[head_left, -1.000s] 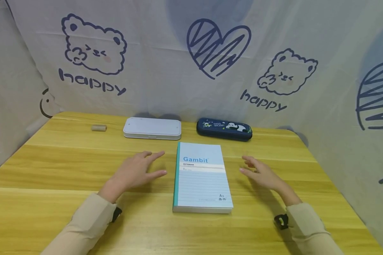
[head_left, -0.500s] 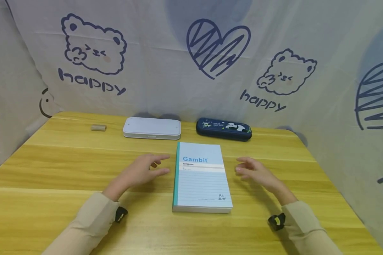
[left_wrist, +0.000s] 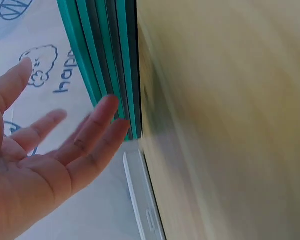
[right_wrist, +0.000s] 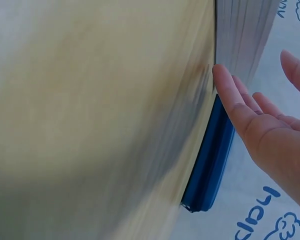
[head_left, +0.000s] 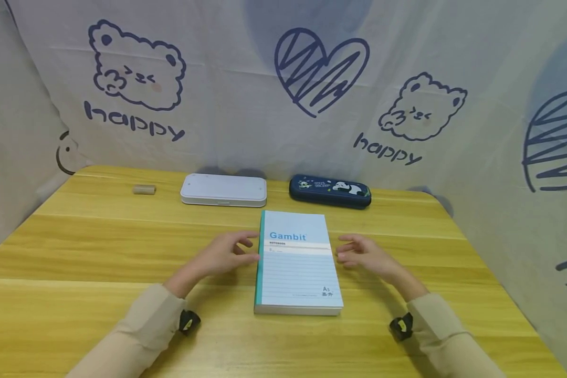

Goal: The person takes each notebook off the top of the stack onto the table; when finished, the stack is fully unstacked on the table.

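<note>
A stack of several notebooks (head_left: 297,273) lies in the middle of the table, the top one pale blue and white with "Gambit" on its cover. Their green and dark spines (left_wrist: 102,55) face my left hand (head_left: 222,255). That hand's fingers are loosely bent, with the tips at the spine side; whether they touch it I cannot tell. On the other side, my right hand (head_left: 368,257) is beside the page edges (right_wrist: 240,40), fingers relaxed and a small gap visible in the head view. Neither hand holds anything.
Behind the notebooks stand a white pencil case (head_left: 223,189) and a dark blue pencil case (head_left: 331,191) with a panda on it. A small tan cylinder (head_left: 144,189) lies at the back left. A printed cloth (head_left: 245,115) hangs behind the wooden table (head_left: 99,252).
Both hands have moved inward from either side, towards the notebooks, and their fingers have bent a little more. The notebooks and pencil cases have stayed in place.
</note>
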The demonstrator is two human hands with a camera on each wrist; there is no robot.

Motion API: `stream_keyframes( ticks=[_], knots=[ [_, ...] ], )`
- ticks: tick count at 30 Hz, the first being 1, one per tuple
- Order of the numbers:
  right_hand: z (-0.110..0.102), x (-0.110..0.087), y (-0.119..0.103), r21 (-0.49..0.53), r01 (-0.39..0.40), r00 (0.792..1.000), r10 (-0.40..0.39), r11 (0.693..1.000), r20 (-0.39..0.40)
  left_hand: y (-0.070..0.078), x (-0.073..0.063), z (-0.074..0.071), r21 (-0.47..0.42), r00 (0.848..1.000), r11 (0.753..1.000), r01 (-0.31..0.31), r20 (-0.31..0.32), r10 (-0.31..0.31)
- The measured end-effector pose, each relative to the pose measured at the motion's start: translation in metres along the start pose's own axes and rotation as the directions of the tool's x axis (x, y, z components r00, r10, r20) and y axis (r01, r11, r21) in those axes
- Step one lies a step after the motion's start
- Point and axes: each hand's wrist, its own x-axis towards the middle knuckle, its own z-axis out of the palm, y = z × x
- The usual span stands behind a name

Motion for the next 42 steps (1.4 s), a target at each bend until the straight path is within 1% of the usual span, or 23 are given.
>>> stream_keyframes(
  ticks=[2, 6, 10, 14, 21, 25, 30, 36, 42],
  knots=[
    [0.002, 0.001, 0.000, -0.006, 0.005, 1.000, -0.005, 1.000, 0.003, 0.001, 0.001, 0.003, -0.008, 1.000, 0.999, 0.031, 0.003, -0.031],
    [0.006, 0.004, -0.001, -0.025, 0.009, 1.000, -0.009, 1.000, 0.003, 0.003, 0.004, 0.008, -0.009, 0.997, 0.997, 0.071, 0.002, -0.071],
    [0.009, 0.006, -0.002, -0.043, 0.000, 1.000, 0.000, 0.999, -0.002, 0.005, 0.006, 0.011, -0.008, 0.996, 0.996, 0.088, 0.002, -0.088],
    [0.011, 0.007, -0.003, -0.068, 0.013, 1.000, -0.013, 0.998, -0.003, 0.006, 0.006, 0.013, 0.002, 0.996, 0.996, 0.085, 0.013, -0.085],
    [0.012, 0.007, -0.003, -0.153, 0.036, 0.999, -0.038, 0.987, -0.008, 0.007, 0.009, 0.015, 0.021, 0.996, 0.997, 0.071, 0.045, -0.072],
    [0.012, 0.008, -0.002, -0.148, 0.043, 0.999, -0.044, 0.988, 0.002, 0.008, 0.010, 0.016, 0.014, 0.994, 0.996, 0.091, 0.055, -0.091],
    [0.014, 0.009, -0.001, -0.120, 0.050, 0.999, -0.049, 0.992, 0.013, 0.012, 0.010, 0.016, 0.029, 0.991, 0.992, 0.119, 0.050, -0.121],
    [0.014, 0.010, 0.001, -0.115, 0.058, 0.998, -0.056, 0.992, 0.020, 0.012, 0.010, 0.016, 0.049, 0.992, 0.992, 0.116, 0.043, -0.118],
    [0.013, 0.010, 0.003, -0.118, 0.062, 0.998, -0.060, 0.991, 0.022, 0.012, 0.009, 0.018, 0.006, 0.991, 0.992, 0.127, 0.037, -0.127]
  ],
)
